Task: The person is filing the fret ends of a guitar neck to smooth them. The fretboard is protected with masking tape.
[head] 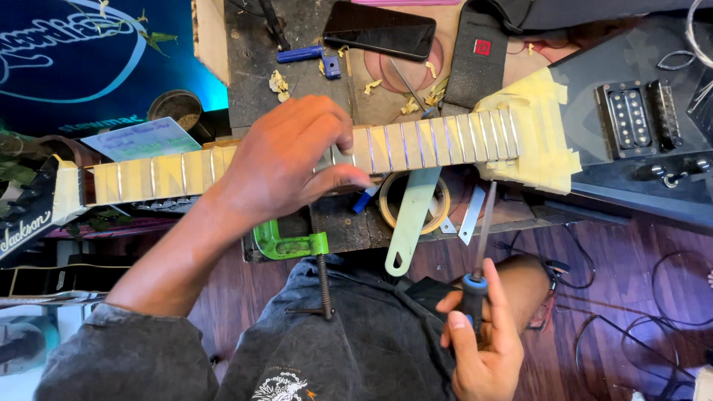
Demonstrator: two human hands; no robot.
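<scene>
Your left hand (286, 160) is gripping around the guitar neck (416, 145), thumb under, fingers curled over the taped fretboard, w/ the neck lying across the workbench (297, 44) above the green clamp (286, 243). Your right hand (483, 345) is closing around a file (479, 245) by its black-and-blue handle, blade pointing up toward the neck, not touching it.

The scene is evenly and fairly brightly lit by soft daylight-like light from above, with only faint shadows under the left hand (286, 160) and along the guitar neck (416, 145). A vivid blue glow fills the upper left corner — the dark phone screen (379, 30) and black guitar body (631, 67) carry pale sheen. Edges bow slightly — wide-lens distortion — and the near clothing is a little soft.
</scene>
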